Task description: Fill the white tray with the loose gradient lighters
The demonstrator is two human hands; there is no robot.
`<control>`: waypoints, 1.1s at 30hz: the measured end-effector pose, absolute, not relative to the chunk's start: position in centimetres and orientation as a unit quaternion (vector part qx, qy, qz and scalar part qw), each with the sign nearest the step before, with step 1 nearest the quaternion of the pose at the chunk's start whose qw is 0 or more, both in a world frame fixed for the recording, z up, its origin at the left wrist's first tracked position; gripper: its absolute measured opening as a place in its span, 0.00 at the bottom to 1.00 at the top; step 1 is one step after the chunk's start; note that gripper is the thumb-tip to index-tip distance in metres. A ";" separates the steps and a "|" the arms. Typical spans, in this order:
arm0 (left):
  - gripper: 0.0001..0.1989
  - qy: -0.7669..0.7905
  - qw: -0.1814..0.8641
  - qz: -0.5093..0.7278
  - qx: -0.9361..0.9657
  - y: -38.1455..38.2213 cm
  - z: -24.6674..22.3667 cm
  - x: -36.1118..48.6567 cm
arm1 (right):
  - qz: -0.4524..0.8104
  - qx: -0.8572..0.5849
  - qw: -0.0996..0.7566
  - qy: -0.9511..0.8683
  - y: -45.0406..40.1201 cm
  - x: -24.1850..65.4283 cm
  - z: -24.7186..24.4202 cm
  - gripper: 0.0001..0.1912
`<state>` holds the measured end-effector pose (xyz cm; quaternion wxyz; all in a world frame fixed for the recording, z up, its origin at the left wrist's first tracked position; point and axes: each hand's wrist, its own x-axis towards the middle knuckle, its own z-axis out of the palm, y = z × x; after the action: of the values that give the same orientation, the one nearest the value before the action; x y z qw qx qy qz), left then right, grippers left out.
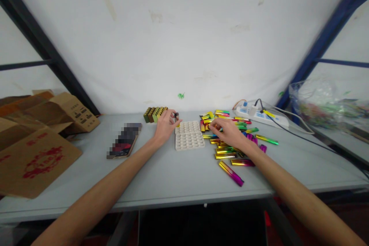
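Note:
My left hand [165, 123] is closed in a pinch on a small dark-topped tube [177, 117], upright at the back left corner of the white trays. These two trays [190, 143] have rows of round holes and lie one behind the other between my hands. My right hand [227, 130] has its fingers bent together at the left edge of a heap of shiny gradient-coloured tubes [225, 156]; whatever is between its fingertips is too small to make out. Behind my left hand stands a block of gold and olive tubes [152, 114], packed upright in rows.
A phone [125, 141] lies left of my left arm. Open cardboard boxes [37, 157] fill the table's left end. A white power strip [262, 117] with plugs and cables runs along the back right. A clear plastic bag [319, 96] is at the far right.

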<state>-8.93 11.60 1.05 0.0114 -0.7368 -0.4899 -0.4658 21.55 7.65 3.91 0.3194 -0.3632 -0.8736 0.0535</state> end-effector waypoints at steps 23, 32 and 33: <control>0.07 -0.407 -0.040 -0.357 -0.840 7.8 1.7 -7.2 | 0.081 -0.373 0.200 -0.902 8.4 22.6 2.8 0.05; 0.06 -0.395 -0.039 -0.394 -0.829 7.1 1.9 -6.7 | 0.099 -0.359 0.305 -0.877 6.8 21.5 4.3 0.12; 0.08 -0.393 -0.043 -0.401 -0.826 6.9 1.8 -6.4 | 0.100 -0.348 0.310 -0.879 6.8 21.4 4.3 0.13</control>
<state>-6.40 6.92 1.84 -0.0435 -0.8262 -0.3933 -0.4010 21.42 6.75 4.34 0.3099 -0.3476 -0.8792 0.1003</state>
